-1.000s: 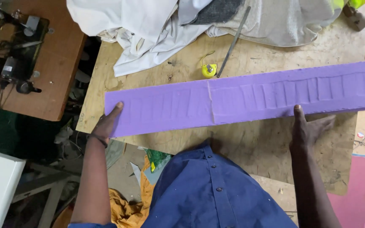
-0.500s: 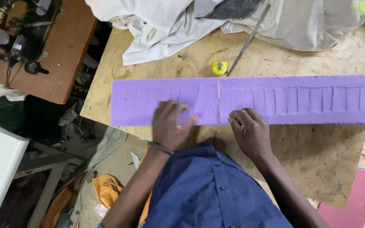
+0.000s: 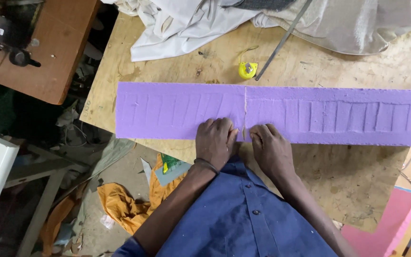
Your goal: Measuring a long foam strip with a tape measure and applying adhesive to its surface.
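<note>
A long purple foam strip [image 3: 177, 112] lies across a plywood worktable [image 3: 357, 176], with pressed ridges along it and a thin crosswise seam near its middle. My left hand [image 3: 216, 143] grips the strip's near edge just left of the seam, fingers curled. My right hand [image 3: 269, 146] grips the same edge just right of the seam, knuckles bent. The two hands sit almost touching, one on each side of the seam.
White and grey cloth [image 3: 191, 24] is heaped at the table's far side, with a metal rod [image 3: 281, 40] and a small yellow tape measure [image 3: 247, 70] in front. A brown sewing table [image 3: 48, 62] stands left. Orange cloth [image 3: 120, 204] lies on the floor; pink foam [image 3: 391, 223] right.
Both hands came in from the strip's ends to its middle, then closed on the near edge either side of the seam. The view shifted slightly.
</note>
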